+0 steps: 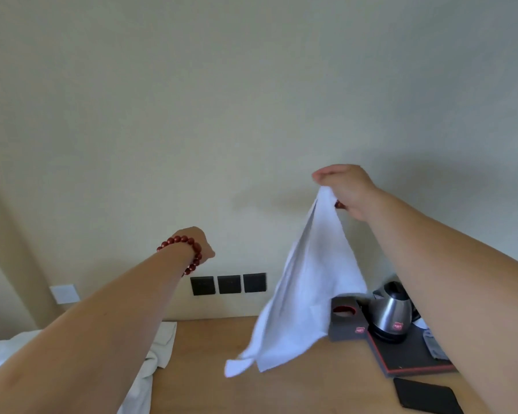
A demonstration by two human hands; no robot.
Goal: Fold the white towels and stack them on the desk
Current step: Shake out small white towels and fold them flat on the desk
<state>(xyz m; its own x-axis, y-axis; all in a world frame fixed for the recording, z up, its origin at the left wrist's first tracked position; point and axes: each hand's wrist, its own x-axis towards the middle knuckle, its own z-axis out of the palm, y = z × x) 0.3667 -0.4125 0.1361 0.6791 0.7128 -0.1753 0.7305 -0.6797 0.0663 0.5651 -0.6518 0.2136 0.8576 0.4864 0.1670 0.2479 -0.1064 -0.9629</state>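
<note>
My right hand point(347, 189) is raised in front of the wall and pinches one corner of a white towel point(305, 294). The towel hangs loose and unfolded, and its lower corners dangle just above the wooden desk point(311, 392). My left hand point(202, 249) is stretched out to the left of the towel and apart from it. A red bead bracelet circles that wrist. The hand bends away from me, so its fingers are hidden. More white towels point(162, 339) lie crumpled at the desk's left end, partly behind my left forearm.
A steel kettle point(391, 312) stands on a black tray point(401, 360) at the desk's right, with a dark box point(346, 321) beside it. A flat black pad point(425, 395) lies near the front edge. Black wall sockets point(228, 283) sit above the desk.
</note>
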